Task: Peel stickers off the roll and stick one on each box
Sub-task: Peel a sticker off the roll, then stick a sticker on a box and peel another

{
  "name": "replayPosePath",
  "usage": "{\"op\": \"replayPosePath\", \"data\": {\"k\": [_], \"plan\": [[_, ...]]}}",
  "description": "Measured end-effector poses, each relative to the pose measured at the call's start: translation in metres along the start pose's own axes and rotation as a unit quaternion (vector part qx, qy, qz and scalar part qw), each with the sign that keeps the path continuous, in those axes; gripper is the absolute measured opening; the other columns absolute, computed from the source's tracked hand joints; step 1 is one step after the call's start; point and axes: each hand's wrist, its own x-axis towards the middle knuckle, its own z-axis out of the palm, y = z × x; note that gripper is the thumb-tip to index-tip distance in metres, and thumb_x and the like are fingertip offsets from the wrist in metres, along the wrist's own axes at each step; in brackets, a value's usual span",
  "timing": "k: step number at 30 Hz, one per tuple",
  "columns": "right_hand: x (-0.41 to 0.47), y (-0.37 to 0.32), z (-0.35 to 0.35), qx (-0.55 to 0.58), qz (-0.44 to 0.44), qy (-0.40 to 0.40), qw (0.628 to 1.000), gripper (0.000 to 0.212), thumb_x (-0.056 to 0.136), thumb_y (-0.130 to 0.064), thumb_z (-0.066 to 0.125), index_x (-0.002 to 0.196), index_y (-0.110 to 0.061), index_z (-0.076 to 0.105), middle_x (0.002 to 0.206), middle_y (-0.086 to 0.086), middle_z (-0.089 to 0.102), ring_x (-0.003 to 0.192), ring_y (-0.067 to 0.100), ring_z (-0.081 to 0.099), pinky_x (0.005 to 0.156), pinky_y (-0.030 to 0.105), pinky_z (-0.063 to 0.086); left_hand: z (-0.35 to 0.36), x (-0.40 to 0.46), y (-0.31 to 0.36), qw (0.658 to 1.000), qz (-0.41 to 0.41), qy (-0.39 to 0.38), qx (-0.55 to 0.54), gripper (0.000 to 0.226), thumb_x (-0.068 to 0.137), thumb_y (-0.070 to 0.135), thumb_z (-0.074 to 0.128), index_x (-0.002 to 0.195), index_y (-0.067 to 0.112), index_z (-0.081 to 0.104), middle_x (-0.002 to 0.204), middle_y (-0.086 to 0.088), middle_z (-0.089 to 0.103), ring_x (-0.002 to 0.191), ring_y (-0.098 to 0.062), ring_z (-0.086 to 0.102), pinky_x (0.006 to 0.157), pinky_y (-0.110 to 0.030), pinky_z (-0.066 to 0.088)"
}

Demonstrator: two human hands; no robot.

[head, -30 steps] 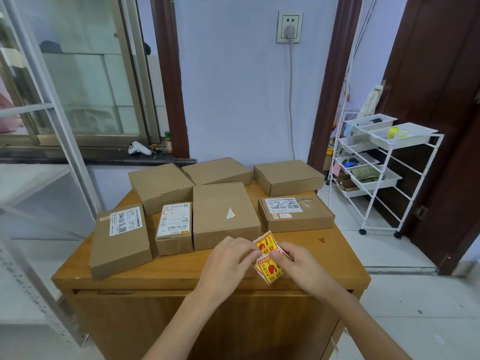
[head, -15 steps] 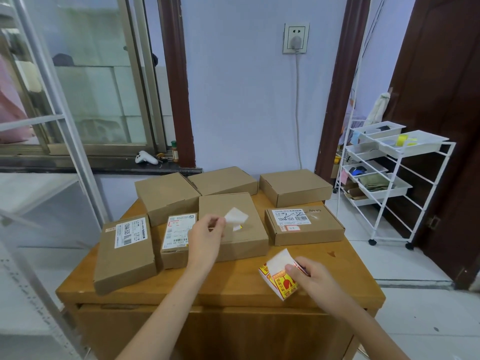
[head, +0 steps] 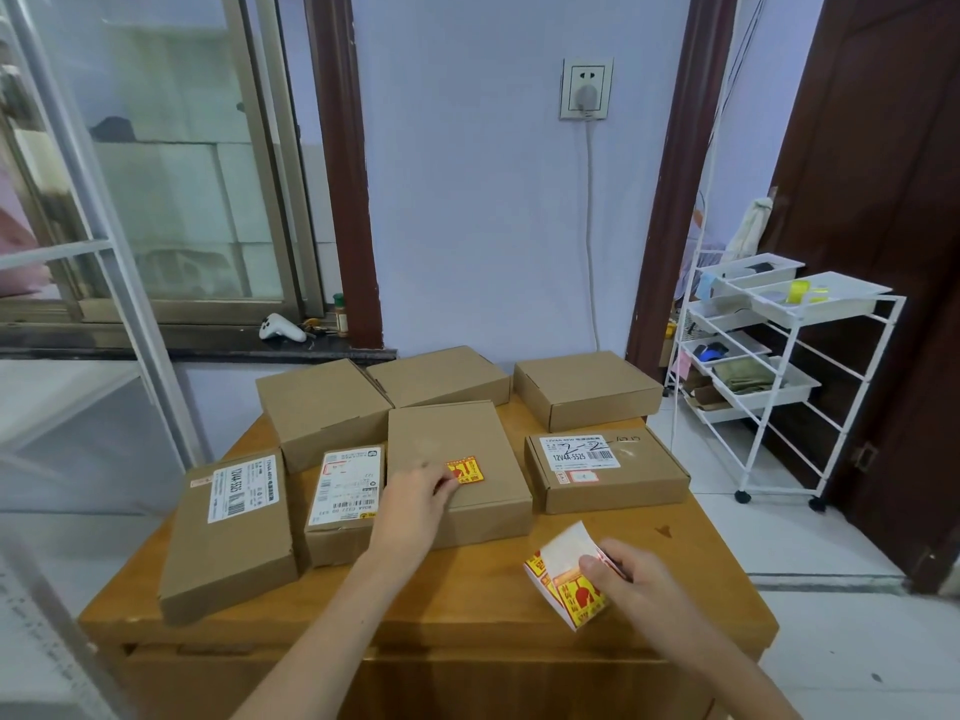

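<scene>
Several brown cardboard boxes lie on a wooden cabinet top. On the middle front box lies a red and yellow sticker. My left hand rests flat on that box, fingertips pressing the sticker's left edge. My right hand holds the sticker strip above the cabinet's front right, with its white backing curled up. The boxes at the left, beside it and at the right carry white shipping labels. Three plain boxes stand in the back row.
A white wire trolley with trays stands on the right by a dark door. A window sill behind the cabinet holds a white controller. A wall socket with a cable is above the boxes. A glass panel frame stands at the left.
My left hand pulled a sticker off the strip, carried it to the middle front box and laid it down face up. My right hand kept the strip and moved slightly right.
</scene>
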Motion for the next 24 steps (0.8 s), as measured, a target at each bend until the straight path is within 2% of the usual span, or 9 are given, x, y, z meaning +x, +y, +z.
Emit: {"op": "replayPosePath", "data": {"k": [2,5,7,10,14,16,19,22,24], "plan": [[-0.001,0.0,0.001,-0.002,0.001,0.002,1.0,0.013,0.096,-0.036,0.05,0.09,-0.03,0.06,0.089,-0.004,0.073,0.081,0.007,0.069,0.066,0.017,0.049,0.0,0.001,-0.001,1.0,-0.004,-0.004,0.008,0.018,0.093,0.028,0.06,0.102,0.018,0.071,0.099,0.003,0.063,0.089,-0.013,0.057,0.077,-0.024,0.048],[-0.002,0.0,0.003,0.002,0.0,0.006,1.0,0.015,0.096,-0.036,0.05,0.092,-0.028,0.063,0.088,-0.003,0.074,0.082,0.008,0.071,0.067,0.017,0.05,-0.005,0.001,0.0,0.999,0.017,-0.024,0.031,0.027,0.096,0.036,0.051,0.104,0.02,0.071,0.096,0.004,0.067,0.087,-0.012,0.059,0.076,-0.028,0.052],[-0.002,-0.001,0.004,0.016,-0.001,0.012,1.0,0.016,0.096,-0.037,0.05,0.092,-0.029,0.064,0.087,-0.004,0.074,0.082,0.006,0.071,0.068,0.018,0.051,-0.008,-0.003,0.0,0.997,0.039,-0.057,0.046,0.032,0.097,0.042,0.044,0.11,0.025,0.067,0.104,0.006,0.067,0.097,-0.012,0.058,0.082,-0.031,0.052],[0.001,-0.006,0.005,0.047,0.009,0.026,0.999,0.022,0.096,-0.035,0.05,0.092,-0.022,0.068,0.086,-0.002,0.076,0.081,0.008,0.071,0.074,0.025,0.052,-0.008,-0.012,-0.005,0.985,0.075,-0.119,0.098,0.042,0.099,0.048,0.032,0.133,0.035,0.052,0.138,0.011,0.05,0.13,-0.013,0.04,0.107,-0.036,0.038],[0.002,-0.02,0.009,0.097,0.016,0.05,0.994,0.023,0.096,-0.033,0.051,0.089,-0.022,0.07,0.081,-0.005,0.076,0.075,0.003,0.071,0.069,0.016,0.047,-0.013,-0.018,-0.004,0.974,0.068,-0.166,0.135,0.046,0.099,0.05,0.027,0.143,0.038,0.036,0.153,0.011,0.033,0.141,-0.015,0.025,0.116,-0.043,0.024],[0.003,-0.025,0.011,0.126,0.016,0.065,0.99,0.024,0.095,-0.033,0.053,0.087,-0.022,0.072,0.078,-0.005,0.077,0.073,0.003,0.071,0.069,0.015,0.047,-0.017,-0.023,0.003,0.982,0.067,-0.151,0.089,0.044,0.1,0.048,0.028,0.141,0.037,0.04,0.15,0.012,0.037,0.139,-0.013,0.028,0.115,-0.039,0.025],[0.004,-0.032,0.015,0.16,0.01,0.082,0.984,0.028,0.094,-0.035,0.055,0.087,-0.016,0.075,0.076,-0.003,0.078,0.068,0.003,0.069,0.068,0.017,0.049,-0.025,-0.04,0.026,0.991,0.046,-0.101,-0.071,0.039,0.097,0.049,0.038,0.132,0.038,0.05,0.137,0.02,0.046,0.129,0.0,0.035,0.107,-0.026,0.03],[0.005,-0.041,0.022,0.195,0.007,0.094,0.976,0.029,0.093,-0.037,0.057,0.084,-0.017,0.076,0.069,-0.005,0.074,0.064,0.003,0.065,0.065,0.021,0.048,-0.03,-0.064,0.049,0.975,0.084,-0.132,-0.157,0.04,0.089,0.054,0.054,0.127,0.044,0.05,0.133,0.027,0.045,0.127,0.007,0.036,0.104,-0.023,0.031],[0.005,-0.046,0.026,0.22,0.018,0.088,0.971,0.031,0.092,-0.042,0.057,0.086,-0.018,0.077,0.072,-0.004,0.074,0.069,0.006,0.064,0.071,0.027,0.048,-0.028,-0.075,0.054,0.965,0.117,-0.16,-0.171,0.046,0.082,0.055,0.061,0.126,0.047,0.049,0.132,0.029,0.045,0.128,0.005,0.037,0.104,-0.022,0.034]]}}
